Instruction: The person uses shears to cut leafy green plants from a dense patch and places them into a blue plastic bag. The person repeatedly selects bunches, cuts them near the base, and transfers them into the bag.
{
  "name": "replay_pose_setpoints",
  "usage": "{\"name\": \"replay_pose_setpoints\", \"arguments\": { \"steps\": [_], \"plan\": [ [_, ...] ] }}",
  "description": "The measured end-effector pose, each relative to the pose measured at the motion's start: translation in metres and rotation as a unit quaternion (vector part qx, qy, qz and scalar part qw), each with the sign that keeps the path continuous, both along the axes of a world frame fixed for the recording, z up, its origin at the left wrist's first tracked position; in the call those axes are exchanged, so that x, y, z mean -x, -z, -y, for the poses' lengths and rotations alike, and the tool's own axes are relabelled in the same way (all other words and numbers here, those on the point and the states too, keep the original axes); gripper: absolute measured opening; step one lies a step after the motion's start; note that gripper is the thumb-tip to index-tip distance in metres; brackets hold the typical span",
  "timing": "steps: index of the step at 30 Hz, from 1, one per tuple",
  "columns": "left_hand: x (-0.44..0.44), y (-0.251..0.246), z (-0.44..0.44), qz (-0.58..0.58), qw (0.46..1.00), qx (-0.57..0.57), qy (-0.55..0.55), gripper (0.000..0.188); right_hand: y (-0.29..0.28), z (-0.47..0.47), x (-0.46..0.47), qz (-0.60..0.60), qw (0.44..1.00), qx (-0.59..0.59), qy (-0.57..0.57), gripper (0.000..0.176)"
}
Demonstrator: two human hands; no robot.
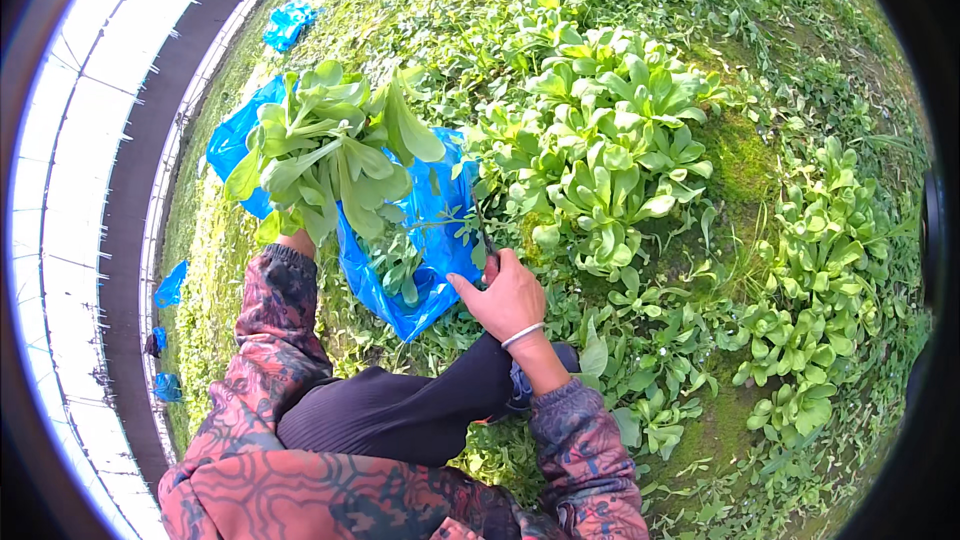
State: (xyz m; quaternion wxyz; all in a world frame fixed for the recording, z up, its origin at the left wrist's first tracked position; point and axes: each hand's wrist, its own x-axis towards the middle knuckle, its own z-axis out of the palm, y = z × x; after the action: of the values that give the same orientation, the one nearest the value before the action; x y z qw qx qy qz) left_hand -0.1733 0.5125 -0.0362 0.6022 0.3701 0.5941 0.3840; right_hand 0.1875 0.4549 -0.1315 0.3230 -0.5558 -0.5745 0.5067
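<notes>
My left hand (pixel 298 241) is raised at the left, shut on a large bunch of leafy greens (pixel 330 150) that hides most of its fingers. Pale green, spoon-shaped leaves spread out over the hand. Held in my right hand (pixel 511 298) is a knife (pixel 481 221) with a thin dark blade pointing away from me; only a bit of its reddish handle shows. Between and beyond the two hands lies a blue plastic bag (pixel 442 240), its mouth spread, with some cut greens (pixel 401 270) at the near side. The bunch covers part of the bag.
A dense patch of the same growing greens (pixel 607 142) stands right of the bag. Another row (pixel 817 255) grows farther right, past mossy soil (pixel 739 157). More blue plastic bags (pixel 289 24) lie along the left, near a pale greenhouse wall (pixel 67 165). My bent knee (pixel 405 405) is below the bag.
</notes>
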Motion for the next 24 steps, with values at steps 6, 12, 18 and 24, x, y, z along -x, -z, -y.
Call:
{"name": "replay_pose_setpoints", "arguments": {
  "steps": [6,12,18,24],
  "plan": [
    [0.053,0.030,0.062,-0.040,0.992,0.080,-0.085,0.043,0.018,-0.045,0.090,0.175,0.947,-0.262,0.067,0.051],
    [0.033,0.095,0.055,-0.023,0.992,0.116,-0.051,0.039,0.014,-0.106,0.080,-0.105,0.969,-0.110,0.196,0.019],
    [-0.023,0.121,-0.067,-0.082,0.997,0.007,-0.002,0.034,-0.047,-0.082,0.079,-0.415,0.895,-0.118,0.111,0.021],
    [-0.093,0.102,-0.125,-0.250,0.955,0.140,0.074,0.040,-0.029,-0.077,0.069,-0.238,0.930,-0.219,0.177,0.024]
  ]
}}
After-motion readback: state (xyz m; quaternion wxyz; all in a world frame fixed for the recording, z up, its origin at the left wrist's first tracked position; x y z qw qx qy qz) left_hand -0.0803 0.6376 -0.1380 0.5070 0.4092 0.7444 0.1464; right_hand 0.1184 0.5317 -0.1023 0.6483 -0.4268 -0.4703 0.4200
